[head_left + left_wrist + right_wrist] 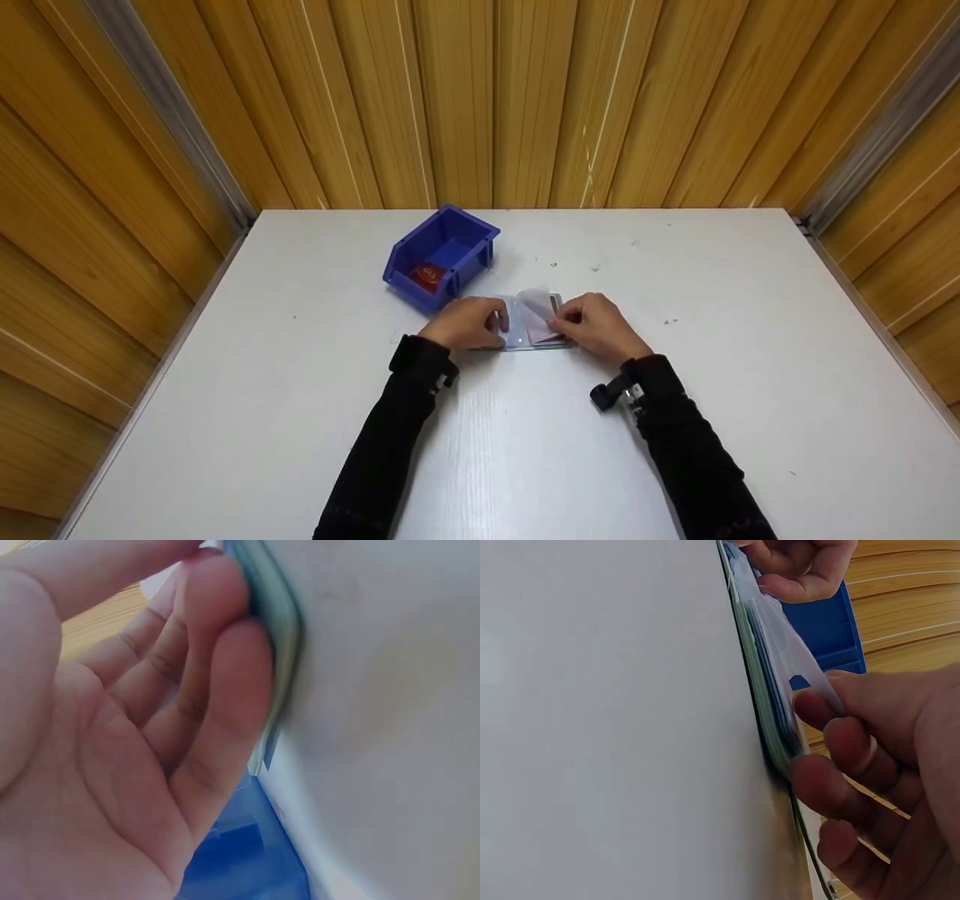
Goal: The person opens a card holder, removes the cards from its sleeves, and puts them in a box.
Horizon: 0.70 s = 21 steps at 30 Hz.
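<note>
A card holder (514, 339) with clear plastic sleeves lies spread on the white table. Its greenish layered edge (759, 686) shows in the right wrist view. My right hand (598, 324) pinches a translucent sleeve page (535, 309) between thumb and forefinger, and the page stands raised off the layers beneath. At the holder's left side, my left hand (466, 322) grips it with curled fingers. In the left wrist view its fingertips (241, 667) lie against the greenish edge. The left hand covers part of the holder's left end.
A blue plastic bin (469, 262) stands just behind the left hand, with a red card-like item (427, 276) bearing gold marks inside. Wood-patterned panels (525, 105) border the table (300, 390) at the back and sides.
</note>
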Motion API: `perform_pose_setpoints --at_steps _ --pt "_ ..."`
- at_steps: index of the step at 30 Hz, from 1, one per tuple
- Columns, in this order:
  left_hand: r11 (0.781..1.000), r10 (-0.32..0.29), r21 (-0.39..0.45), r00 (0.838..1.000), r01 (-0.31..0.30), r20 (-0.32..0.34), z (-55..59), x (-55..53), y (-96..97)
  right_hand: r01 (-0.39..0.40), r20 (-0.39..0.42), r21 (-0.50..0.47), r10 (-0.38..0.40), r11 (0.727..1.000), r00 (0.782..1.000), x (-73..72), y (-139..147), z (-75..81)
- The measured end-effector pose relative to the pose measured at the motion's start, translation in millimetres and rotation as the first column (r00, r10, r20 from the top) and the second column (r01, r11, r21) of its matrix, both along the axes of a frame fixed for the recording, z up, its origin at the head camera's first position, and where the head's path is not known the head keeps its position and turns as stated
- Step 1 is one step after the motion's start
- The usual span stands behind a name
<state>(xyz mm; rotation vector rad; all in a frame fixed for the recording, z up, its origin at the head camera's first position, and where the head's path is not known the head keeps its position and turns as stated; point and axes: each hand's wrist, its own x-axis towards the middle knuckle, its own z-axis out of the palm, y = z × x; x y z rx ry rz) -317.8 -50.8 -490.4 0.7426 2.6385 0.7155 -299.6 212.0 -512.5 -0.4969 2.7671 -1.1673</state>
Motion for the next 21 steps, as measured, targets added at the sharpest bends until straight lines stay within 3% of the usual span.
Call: perform_pose_setpoints --at_steps 3,6,10,13,16,21 --pt "0.999 0.039 0.008 0.999 -0.039 -0.011 3.5 0.8 1.7 -0.026 0.020 -0.033 0.026 0.999 0.999 -0.4 -1.8 -0.1" --pt "0.994 0.096 0.059 0.994 -0.092 -0.057 6.5 1.3 4.9 -0.100 0.034 -0.049 0.101 0.994 0.994 0.3 -6.0 -0.1" --pt "0.978 0.154 0.164 0.980 -0.132 -0.125 8.9 2.0 9.0 -0.234 0.063 0.045 0.231 0.971 0.971 3.9 -13.7 3.3" --pt "0.979 0.134 0.174 0.974 -0.102 -0.183 8.7 3.1 11.4 -0.291 0.087 0.130 0.281 0.948 0.956 8.5 -18.6 8.7" --pt "0.991 0.083 0.122 0.963 -0.053 -0.257 8.4 4.5 13.3 -0.315 0.085 0.175 0.304 0.933 0.949 11.7 -21.7 12.2" --pt "0.999 0.039 0.037 0.952 -0.029 -0.303 8.5 5.9 13.6 -0.274 0.053 0.190 0.269 0.943 0.962 11.6 -21.4 10.4"
